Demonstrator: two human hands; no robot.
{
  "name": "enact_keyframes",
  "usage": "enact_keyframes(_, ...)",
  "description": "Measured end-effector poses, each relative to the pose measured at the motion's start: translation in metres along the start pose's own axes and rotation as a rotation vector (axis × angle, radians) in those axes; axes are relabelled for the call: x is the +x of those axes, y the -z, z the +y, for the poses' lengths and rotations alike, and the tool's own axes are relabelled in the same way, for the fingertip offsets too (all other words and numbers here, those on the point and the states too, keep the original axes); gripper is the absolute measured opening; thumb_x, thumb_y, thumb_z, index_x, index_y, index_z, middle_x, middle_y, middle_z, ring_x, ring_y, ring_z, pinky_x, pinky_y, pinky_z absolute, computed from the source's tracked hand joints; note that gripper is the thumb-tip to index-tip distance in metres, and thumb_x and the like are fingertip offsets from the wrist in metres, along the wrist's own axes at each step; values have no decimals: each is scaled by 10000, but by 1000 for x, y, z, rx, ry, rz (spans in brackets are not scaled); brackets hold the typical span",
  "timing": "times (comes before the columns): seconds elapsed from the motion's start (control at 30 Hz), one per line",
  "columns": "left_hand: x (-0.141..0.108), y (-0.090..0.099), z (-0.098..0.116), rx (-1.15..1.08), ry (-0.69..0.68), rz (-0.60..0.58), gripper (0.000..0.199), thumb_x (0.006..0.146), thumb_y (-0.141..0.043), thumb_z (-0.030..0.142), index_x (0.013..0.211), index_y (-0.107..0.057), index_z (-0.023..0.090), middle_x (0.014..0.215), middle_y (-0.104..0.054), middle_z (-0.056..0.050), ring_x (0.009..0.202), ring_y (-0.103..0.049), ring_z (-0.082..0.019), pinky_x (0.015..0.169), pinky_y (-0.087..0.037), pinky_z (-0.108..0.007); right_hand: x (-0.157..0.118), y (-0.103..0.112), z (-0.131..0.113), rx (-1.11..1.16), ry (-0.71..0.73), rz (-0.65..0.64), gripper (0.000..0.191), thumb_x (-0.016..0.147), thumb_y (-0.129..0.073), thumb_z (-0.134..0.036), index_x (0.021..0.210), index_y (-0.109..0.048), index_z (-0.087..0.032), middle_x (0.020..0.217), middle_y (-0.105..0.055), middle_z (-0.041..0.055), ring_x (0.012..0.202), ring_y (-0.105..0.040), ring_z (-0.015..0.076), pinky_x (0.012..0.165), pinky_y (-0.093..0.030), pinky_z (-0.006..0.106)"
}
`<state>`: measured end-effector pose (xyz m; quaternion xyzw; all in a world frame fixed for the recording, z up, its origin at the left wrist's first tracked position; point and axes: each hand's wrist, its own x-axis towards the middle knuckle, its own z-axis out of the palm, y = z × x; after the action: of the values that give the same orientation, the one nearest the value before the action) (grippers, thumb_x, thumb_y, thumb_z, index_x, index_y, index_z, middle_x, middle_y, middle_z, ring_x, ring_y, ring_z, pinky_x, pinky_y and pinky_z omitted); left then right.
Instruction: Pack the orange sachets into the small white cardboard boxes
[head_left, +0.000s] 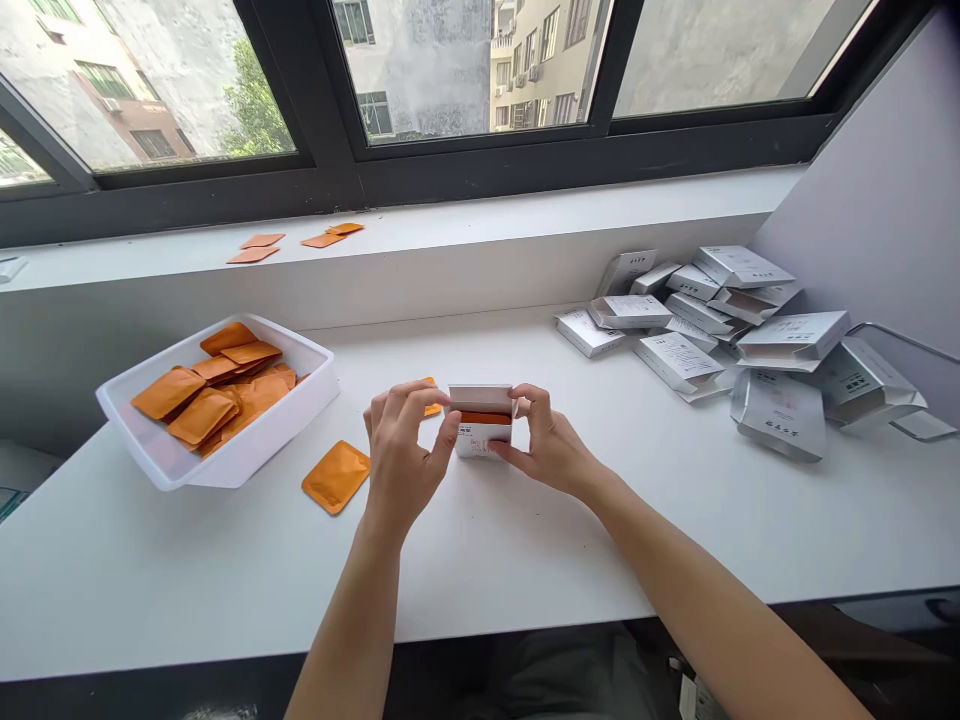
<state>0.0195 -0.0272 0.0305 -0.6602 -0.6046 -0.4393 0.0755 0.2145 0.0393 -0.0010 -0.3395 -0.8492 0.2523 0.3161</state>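
Note:
A small white box [474, 440] stands upright on the table between my two hands, its top flap raised and orange packets showing inside. My left hand [409, 445] pinches the box's left upper edge with thumb and fingers. On the right side, my right hand [546, 440] grips the box, its thumb low on the front and its fingers at the top corner. One orange packet [337, 478] lies flat to the left of my left hand. Another orange packet [433, 398] is partly hidden behind the left fingers.
A white plastic bin [296, 425] with several orange packets sits at the left. Several white boxes [780, 410] are piled at the right, near a side wall. Flat orange pieces [255, 254] lie on the windowsill [465, 222] behind the table [495, 560].

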Motion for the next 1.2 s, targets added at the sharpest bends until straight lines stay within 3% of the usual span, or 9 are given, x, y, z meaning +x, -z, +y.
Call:
enact_keyframes(0.17,5,19,-40,254,120,35,152,896,-482,328,870,-573,210,925,-630,-59,904,-538,-242,842,-362,-392,2,14,12,61,-117,335,573,791,-653,-369,1164,-223,-306,1008,-602,47,810,-638,217,613,-512,340)
enact_keyframes(0.37,14,-8,-92,432,192,-499,581,843,-500,553,1280,-508,171,1319,-548,-142,1209,-452,-344,993,-312,-474,5,17,17,57,-104,388,584,755,-697,-381,1143,-268,-308,1056,-563,47,832,-622,210,610,-516,341)
enact_keyframes(0.47,16,-25,-99,291,230,-612,666,809,-514,588,1335,-477,182,1436,-459,-133,1286,-394,-353,1043,-262,-495,5,17,16,78,-86,508,593,751,-701,-376,1145,-263,-307,1176,-500,85,913,-610,221,631,-526,349)
enact_keyframes(0.57,17,-23,-97,128,257,-533,490,819,-518,533,1182,-606,217,1261,-616,-112,1193,-484,-335,1040,-252,-500,5,18,17,54,-84,382,573,747,-705,-371,1123,-278,-307,1152,-520,75,909,-609,225,612,-518,339)
enact_keyframes(0.7,19,-7,-86,7,337,-389,387,902,-383,464,1018,-665,225,955,-704,-84,961,-597,-279,920,-376,-437,6,19,17,57,-132,526,602,732,-717,-373,1125,-265,-309,1142,-521,69,908,-596,221,648,-520,355)
enact_keyframes(0.83,18,1,-70,-404,472,-262,441,916,-357,475,1140,-611,192,988,-689,-59,940,-615,-236,840,-440,-343,5,16,12,75,-97,344,552,746,-703,-366,1096,-281,-302,1051,-558,43,898,-604,223,647,-514,350)
enact_keyframes(0.97,17,2,-58,-892,626,-220,376,826,-542,399,1124,-628,186,1031,-681,-50,998,-593,-232,878,-421,-323,5,12,6,132,-164,537,580,741,-711,-395,1112,-274,-305,1057,-541,42,862,-590,202,646,-512,342)
enact_keyframes(1.07,16,2,-55,-989,619,-232,356,807,-586,393,1108,-638,210,1043,-669,-41,1005,-576,-224,883,-410,-319,5,10,4,107,-143,393,565,729,-719,-401,1096,-301,-300,951,-562,14,799,-591,196,623,-502,336)
enact_keyframes(1.2,14,3,-57,-889,550,-169,271,825,-591,416,1031,-671,259,979,-627,-21,960,-542,-199,872,-398,-312,5,11,3,130,-122,553,566,737,-709,-388,1102,-286,-297,1040,-547,32,876,-597,200,689,-511,353)
